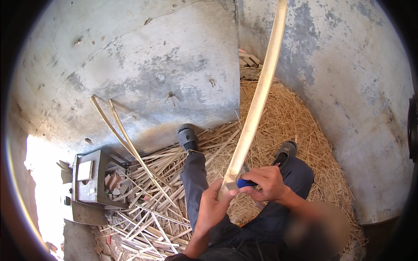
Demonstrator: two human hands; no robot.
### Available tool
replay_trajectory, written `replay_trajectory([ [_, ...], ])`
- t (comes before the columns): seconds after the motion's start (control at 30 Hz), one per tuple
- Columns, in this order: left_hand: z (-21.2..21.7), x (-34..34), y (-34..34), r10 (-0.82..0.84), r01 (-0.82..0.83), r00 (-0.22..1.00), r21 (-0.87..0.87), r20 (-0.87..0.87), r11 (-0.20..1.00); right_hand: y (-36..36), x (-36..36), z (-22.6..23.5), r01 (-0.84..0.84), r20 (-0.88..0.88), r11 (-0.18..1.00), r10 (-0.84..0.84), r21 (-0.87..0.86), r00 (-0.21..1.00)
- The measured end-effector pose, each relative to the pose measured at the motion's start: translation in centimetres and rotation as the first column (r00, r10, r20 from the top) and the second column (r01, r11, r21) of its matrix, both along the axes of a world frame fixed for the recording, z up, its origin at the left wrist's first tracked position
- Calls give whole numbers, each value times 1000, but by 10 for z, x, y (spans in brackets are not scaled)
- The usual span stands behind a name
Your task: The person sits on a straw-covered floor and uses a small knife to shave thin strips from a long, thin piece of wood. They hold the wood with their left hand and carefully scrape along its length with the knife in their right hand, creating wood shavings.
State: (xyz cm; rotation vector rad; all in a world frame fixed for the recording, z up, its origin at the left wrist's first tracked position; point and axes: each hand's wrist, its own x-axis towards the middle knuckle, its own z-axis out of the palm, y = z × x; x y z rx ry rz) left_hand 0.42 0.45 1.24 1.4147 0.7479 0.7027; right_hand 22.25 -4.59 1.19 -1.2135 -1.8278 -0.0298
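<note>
A long, pale split-bamboo strip point(257, 102) rises from my lap and leans slightly right, past the top of the view. My left hand point(211, 206) grips its lower end, the thumb lying along the near face. My right hand point(267, 185) is closed around the blue handle of a small blade tool point(246, 183). The tool's flat grey end lies against the strip, close to my left thumb. Which exact kind of tool it is cannot be made out.
Cut strips point(148, 226) lie heaped at left, two longer ones point(124, 143) leaning on the wall point(174, 65). An overturned-looking metal box point(89, 191) stands farther left. Straw-like shavings point(322, 161) cover the floor around my feet. Bricks point(249, 60) sit at the back.
</note>
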Motion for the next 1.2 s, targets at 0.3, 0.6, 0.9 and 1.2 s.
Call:
replay_trajectory([
  [0.3,2,1,1,22,-22,1000,141,0,990,0,6,14,74,75,996,-78,47,994],
  [0.6,15,2,-3,81,-58,990,188,-116,980,-3,6,24,128,192,990,-139,65,972],
  [0.9,7,1,-8,113,-61,976,267,-184,962,2,28,32,270,158,955,-288,126,944],
  [1.2,13,5,-7,122,-76,974,233,-191,970,-2,7,18,121,164,991,-128,53,978],
])
